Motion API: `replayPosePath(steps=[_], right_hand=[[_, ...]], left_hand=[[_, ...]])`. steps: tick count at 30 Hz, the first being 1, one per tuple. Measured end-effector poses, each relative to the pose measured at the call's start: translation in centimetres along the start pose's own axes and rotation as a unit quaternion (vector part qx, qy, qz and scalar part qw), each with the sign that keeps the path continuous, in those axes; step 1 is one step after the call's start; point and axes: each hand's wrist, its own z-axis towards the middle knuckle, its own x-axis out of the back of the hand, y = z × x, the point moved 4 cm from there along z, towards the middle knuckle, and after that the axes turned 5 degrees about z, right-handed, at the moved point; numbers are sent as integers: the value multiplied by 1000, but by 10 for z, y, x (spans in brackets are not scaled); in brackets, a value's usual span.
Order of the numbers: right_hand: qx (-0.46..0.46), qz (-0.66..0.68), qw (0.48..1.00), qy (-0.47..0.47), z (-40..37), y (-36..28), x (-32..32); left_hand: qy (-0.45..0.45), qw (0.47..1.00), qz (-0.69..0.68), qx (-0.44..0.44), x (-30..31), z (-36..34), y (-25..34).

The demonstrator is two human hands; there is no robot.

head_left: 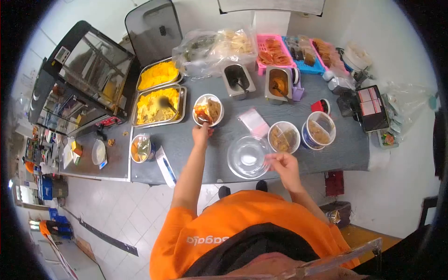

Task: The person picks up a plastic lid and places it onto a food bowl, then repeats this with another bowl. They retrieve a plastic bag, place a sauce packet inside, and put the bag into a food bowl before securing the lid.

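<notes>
My left hand (201, 135) is closed at the near rim of a white paper bowl (221, 115). Inside the bowl lie brown food and something shiny and red (203, 115) close to my fingertips; what the fingers grip is partly hidden. My right hand (285, 169) pinches the right edge of a round clear plastic lid (247, 158), near the table's front edge. Just beyond that hand stand a bowl with a divided clear insert (284, 137) and a similar bowl (318, 130), both with brown food.
Two metal trays of yellow food (158, 76) sit at the back left beside a glass display warmer (84, 74). Metal sauce pans (238, 79), plastic bags (210, 51) and colored baskets (274, 50) line the back. A filled cup (142, 148) and a pen (169, 170) are at left.
</notes>
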Motion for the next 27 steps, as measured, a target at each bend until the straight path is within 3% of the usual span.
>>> replayPosePath(steps=[1,3,4,6,7,8,10,12,18,19,24,27], right_hand=[[-6,0,1000,-5,10,16,1],[-12,-174,984,-43,33,58,1],[-16,-175,983,-50,42,69,-1],[35,-493,864,-97,58,82,-15],[65,-536,834,-111,63,85,-23],[65,-537,832,-121,68,84,-37],[293,-537,788,-70,73,56,-78],[223,-526,816,-90,94,55,-107],[156,-562,793,-177,153,97,-129],[192,-552,796,-158,156,99,-127],[161,-543,802,-190,172,103,-111],[201,-517,814,-170,173,95,-109]], left_hand=[[4,1000,24,5,8,-10,-8],[16,999,47,16,26,-36,-21],[7,999,50,13,32,-55,-19],[7,999,47,13,42,-84,-19],[-2,999,43,11,46,-95,-19],[-11,999,39,8,49,-103,-21],[-8,998,51,19,57,-113,-29],[-35,998,55,-8,60,-122,-37],[-43,998,35,-44,68,-124,-56],[-50,997,35,-43,67,-127,-53],[-53,998,8,-46,67,-128,-55],[-62,996,11,-64,67,-127,-56]])
